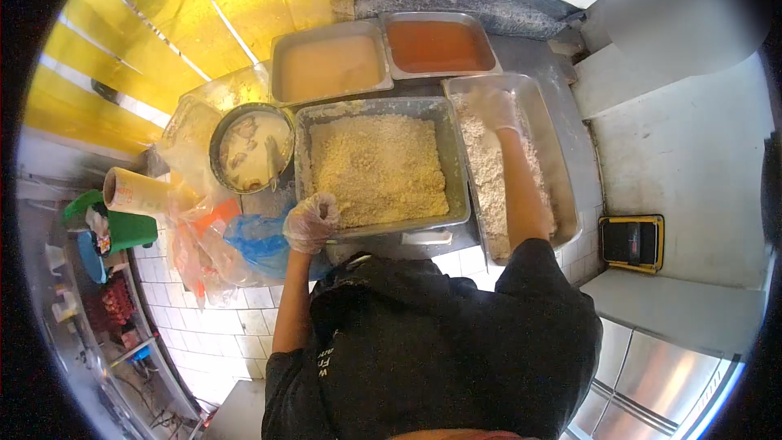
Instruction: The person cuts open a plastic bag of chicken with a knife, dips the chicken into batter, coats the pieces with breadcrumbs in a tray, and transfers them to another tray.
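My left hand (311, 223), in a clear plastic glove, is at the near left corner of a deep metal tray (383, 106) of yellowish crumbs (379, 167). Its fingers curl toward the thumb in a loose ring, and nothing shows inside. Whether it touches the rim I cannot tell. My right hand (494, 110), gloved too, reaches to the far end of a long metal tray (562, 187) with pale, floury crumbs (489, 159). Motion blurs its fingers, so their grip is unclear.
Behind stand a tray of pale orange liquid (332, 65) and one of red-orange liquid (436, 45). A round pan (252, 148) with pieces in creamy liquid sits left, a utensil in it. Nearby are a film roll (134, 191), a blue plastic bag (257, 240) and a green bin (130, 228).
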`<act>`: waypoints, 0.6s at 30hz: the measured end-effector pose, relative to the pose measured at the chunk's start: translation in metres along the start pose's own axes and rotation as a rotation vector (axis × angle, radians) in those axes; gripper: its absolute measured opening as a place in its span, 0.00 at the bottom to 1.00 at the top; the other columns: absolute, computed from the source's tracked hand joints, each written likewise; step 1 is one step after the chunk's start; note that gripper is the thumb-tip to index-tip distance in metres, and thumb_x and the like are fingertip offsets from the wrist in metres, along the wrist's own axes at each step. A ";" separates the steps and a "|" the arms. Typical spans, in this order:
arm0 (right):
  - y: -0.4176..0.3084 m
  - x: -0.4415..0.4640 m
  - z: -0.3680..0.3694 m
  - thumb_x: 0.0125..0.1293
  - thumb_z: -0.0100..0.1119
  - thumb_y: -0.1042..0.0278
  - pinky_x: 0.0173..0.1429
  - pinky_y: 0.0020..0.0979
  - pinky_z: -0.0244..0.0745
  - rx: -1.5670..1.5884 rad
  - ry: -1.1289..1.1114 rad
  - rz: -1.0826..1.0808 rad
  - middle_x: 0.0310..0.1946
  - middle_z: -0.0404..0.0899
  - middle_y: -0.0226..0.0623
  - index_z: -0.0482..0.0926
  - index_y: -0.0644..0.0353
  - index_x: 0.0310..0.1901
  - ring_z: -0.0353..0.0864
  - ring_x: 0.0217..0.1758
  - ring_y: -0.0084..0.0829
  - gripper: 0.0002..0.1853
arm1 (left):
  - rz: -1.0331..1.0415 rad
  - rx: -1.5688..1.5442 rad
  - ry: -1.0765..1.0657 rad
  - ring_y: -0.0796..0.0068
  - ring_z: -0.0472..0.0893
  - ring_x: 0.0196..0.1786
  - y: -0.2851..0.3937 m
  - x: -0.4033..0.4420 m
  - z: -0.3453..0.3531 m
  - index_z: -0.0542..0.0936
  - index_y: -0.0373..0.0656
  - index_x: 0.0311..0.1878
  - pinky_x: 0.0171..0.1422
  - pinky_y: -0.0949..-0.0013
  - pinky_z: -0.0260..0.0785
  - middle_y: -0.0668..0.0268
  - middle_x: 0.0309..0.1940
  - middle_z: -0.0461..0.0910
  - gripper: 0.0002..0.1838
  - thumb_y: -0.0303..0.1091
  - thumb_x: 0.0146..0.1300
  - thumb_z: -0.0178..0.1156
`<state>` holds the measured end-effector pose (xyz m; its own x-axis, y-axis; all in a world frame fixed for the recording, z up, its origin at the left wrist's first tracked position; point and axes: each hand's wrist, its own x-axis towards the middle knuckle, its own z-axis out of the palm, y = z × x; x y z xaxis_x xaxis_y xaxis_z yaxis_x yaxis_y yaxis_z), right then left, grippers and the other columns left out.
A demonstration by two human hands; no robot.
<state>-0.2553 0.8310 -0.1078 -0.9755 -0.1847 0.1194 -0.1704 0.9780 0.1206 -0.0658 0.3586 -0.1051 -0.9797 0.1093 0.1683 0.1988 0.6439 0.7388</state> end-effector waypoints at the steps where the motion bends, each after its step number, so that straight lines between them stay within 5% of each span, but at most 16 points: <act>1: 0.001 0.003 0.008 0.70 0.58 0.51 0.49 0.48 0.81 -0.194 -0.075 -0.258 0.35 0.87 0.49 0.87 0.55 0.44 0.87 0.42 0.50 0.17 | 0.017 0.015 -0.016 0.62 0.85 0.30 -0.004 0.000 0.001 0.82 0.49 0.35 0.36 0.61 0.76 0.61 0.27 0.84 0.05 0.32 0.54 0.67; 2: 0.002 0.005 0.015 0.70 0.57 0.52 0.49 0.48 0.81 -0.367 -0.103 -0.529 0.35 0.86 0.50 0.87 0.55 0.43 0.87 0.42 0.51 0.16 | 0.032 0.029 -0.027 0.61 0.85 0.30 -0.008 0.000 0.001 0.82 0.49 0.35 0.37 0.61 0.76 0.61 0.27 0.84 0.05 0.32 0.55 0.67; 4: 0.007 0.007 -0.016 0.74 0.51 0.49 0.49 0.48 0.82 0.010 -0.111 0.306 0.33 0.86 0.45 0.84 0.61 0.44 0.88 0.41 0.43 0.22 | -0.049 -0.034 -0.046 0.61 0.85 0.31 -0.023 -0.004 0.009 0.82 0.49 0.35 0.37 0.61 0.76 0.61 0.27 0.84 0.05 0.33 0.55 0.67; 6: 0.019 0.017 -0.039 0.74 0.48 0.44 0.57 0.48 0.80 -0.158 -0.256 0.271 0.38 0.87 0.50 0.84 0.63 0.50 0.86 0.49 0.50 0.27 | -0.131 -0.091 -0.087 0.61 0.85 0.31 -0.018 -0.008 0.007 0.82 0.50 0.35 0.37 0.61 0.76 0.61 0.28 0.84 0.04 0.33 0.56 0.67; 9: 0.030 0.027 0.001 0.75 0.43 0.40 0.60 0.50 0.77 0.100 0.141 0.550 0.43 0.86 0.53 0.84 0.60 0.54 0.83 0.56 0.54 0.31 | -0.153 -0.056 -0.026 0.59 0.84 0.31 0.007 0.001 0.000 0.82 0.51 0.34 0.37 0.60 0.75 0.62 0.27 0.83 0.04 0.35 0.57 0.67; 13: -0.042 0.018 0.040 0.75 0.46 0.43 0.58 0.47 0.77 0.053 0.067 0.171 0.42 0.86 0.50 0.84 0.59 0.53 0.84 0.53 0.52 0.27 | -0.036 0.136 -0.025 0.60 0.83 0.30 -0.010 0.001 0.002 0.81 0.51 0.34 0.35 0.60 0.74 0.63 0.25 0.82 0.07 0.40 0.58 0.68; 16: -0.034 0.023 0.020 0.75 0.48 0.46 0.57 0.46 0.77 0.184 0.103 0.258 0.42 0.86 0.48 0.83 0.58 0.53 0.84 0.50 0.51 0.24 | 0.026 0.327 -0.054 0.64 0.82 0.29 -0.005 -0.003 -0.003 0.83 0.51 0.39 0.35 0.62 0.74 0.64 0.26 0.82 0.09 0.43 0.60 0.68; 18: -0.040 0.022 -0.011 0.75 0.49 0.47 0.57 0.44 0.77 0.294 0.236 0.300 0.41 0.86 0.46 0.83 0.57 0.52 0.85 0.48 0.49 0.23 | -0.091 -0.019 -0.142 0.69 0.82 0.29 0.010 0.001 -0.023 0.84 0.50 0.44 0.34 0.65 0.74 0.63 0.29 0.84 0.12 0.44 0.61 0.68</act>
<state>-0.2684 0.7866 -0.0989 -0.9353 0.1258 0.3307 0.0481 0.9712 -0.2333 -0.0644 0.3481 -0.0823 -0.9874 0.1579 0.0073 0.1083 0.6421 0.7589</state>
